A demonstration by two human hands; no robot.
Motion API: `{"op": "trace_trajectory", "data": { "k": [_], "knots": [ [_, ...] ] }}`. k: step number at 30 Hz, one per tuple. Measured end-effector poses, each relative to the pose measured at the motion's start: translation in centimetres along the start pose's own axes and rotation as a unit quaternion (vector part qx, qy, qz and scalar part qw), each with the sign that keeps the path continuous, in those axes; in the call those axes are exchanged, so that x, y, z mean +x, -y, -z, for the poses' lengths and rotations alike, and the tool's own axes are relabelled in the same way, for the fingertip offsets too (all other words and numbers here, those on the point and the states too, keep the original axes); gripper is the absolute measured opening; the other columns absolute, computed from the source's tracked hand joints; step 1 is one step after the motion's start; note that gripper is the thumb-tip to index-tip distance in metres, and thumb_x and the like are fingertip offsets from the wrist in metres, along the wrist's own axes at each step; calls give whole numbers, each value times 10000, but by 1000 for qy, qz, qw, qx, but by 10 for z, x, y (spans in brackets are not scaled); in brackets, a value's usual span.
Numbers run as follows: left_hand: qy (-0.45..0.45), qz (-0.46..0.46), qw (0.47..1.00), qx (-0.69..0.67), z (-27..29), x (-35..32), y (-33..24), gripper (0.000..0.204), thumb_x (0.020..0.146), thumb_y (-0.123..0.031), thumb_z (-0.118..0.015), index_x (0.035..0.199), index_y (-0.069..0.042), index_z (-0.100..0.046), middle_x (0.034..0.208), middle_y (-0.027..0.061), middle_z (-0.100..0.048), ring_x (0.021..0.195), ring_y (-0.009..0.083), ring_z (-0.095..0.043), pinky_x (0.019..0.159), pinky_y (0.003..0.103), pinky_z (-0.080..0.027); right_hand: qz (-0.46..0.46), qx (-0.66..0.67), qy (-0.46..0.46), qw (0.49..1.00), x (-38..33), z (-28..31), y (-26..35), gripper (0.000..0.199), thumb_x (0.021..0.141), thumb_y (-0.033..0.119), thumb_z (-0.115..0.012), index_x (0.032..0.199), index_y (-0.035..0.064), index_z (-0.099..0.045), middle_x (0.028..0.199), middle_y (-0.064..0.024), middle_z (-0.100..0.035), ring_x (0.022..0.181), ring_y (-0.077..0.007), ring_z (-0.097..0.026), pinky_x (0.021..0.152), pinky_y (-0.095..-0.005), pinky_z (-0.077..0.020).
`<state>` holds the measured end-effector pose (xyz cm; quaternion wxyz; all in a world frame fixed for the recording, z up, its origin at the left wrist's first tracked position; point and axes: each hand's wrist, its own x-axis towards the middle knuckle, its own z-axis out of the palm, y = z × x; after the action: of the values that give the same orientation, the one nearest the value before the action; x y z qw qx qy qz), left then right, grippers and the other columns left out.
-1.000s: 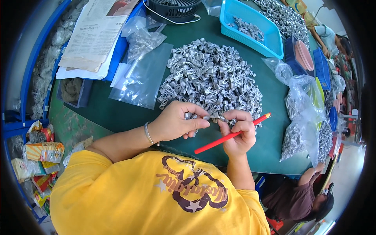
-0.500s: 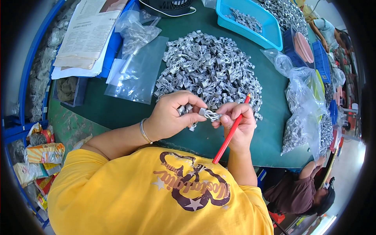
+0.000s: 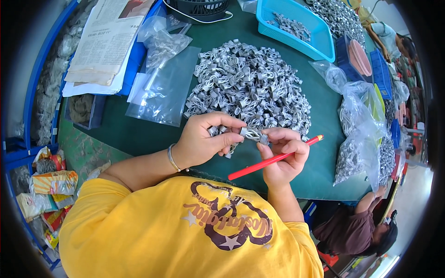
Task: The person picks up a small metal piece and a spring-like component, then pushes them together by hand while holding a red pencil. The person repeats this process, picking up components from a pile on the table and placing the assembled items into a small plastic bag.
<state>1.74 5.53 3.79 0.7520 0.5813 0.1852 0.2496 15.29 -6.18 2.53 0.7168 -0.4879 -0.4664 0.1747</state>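
Between my two hands, just in front of a heap of small grey metal parts [image 3: 250, 83], is one looped metal part [image 3: 252, 134] with ribbed ends. My left hand [image 3: 206, 141] pinches its left end between thumb and forefinger, and several more such parts sit in the curled fingers. The thumb and forefinger of my right hand [image 3: 285, 157] grip the other ribbed end. Also in the right hand, lying across the fingers, is a red pencil [image 3: 259, 167], its tip pointing to the upper right.
A light-blue basket [image 3: 320, 48] with more parts stands at the far right. Bags of parts [image 3: 357, 134] lie along the right side. Clear plastic bags [image 3: 160, 92] and newspapers [image 3: 99, 51] are at the left. At the lower right sits another person [image 3: 345, 231].
The red pencil has swung from steep to nearly level as my right hand turned. The right fingers have shifted onto the metal part's ribbed end; the left hand keeps its pinch.
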Motion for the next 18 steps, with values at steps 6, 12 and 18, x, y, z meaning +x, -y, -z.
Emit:
{"op": "trace_trajectory", "data": {
  "k": [6,12,18],
  "knots": [
    [2,114,992,-45,0,-1,-4,175,795,0,-620,967,30,-600,697,37,-579,517,62,-527,437,188,-423,75,-60,18,995,3,-4,3,402,689,-143,-636,854,61,-330,938,-172,-516,852,-259,-592,741,-332,-523],
    [-4,75,996,-53,0,-3,-2,143,788,-24,-641,907,29,-581,664,45,-584,514,70,-545,432,192,-429,-48,16,-32,998,-2,-1,0,346,725,-142,-602,865,41,-345,963,-193,-528,853,-236,-611,721,-297,-532],
    [1,91,995,-52,0,-3,-1,137,782,-37,-653,871,25,-569,660,50,-590,512,72,-552,431,193,-433,-56,20,-26,998,-5,1,-4,334,723,-143,-604,853,35,-353,964,-190,-531,857,-230,-611,723,-292,-531]
  ]
}}
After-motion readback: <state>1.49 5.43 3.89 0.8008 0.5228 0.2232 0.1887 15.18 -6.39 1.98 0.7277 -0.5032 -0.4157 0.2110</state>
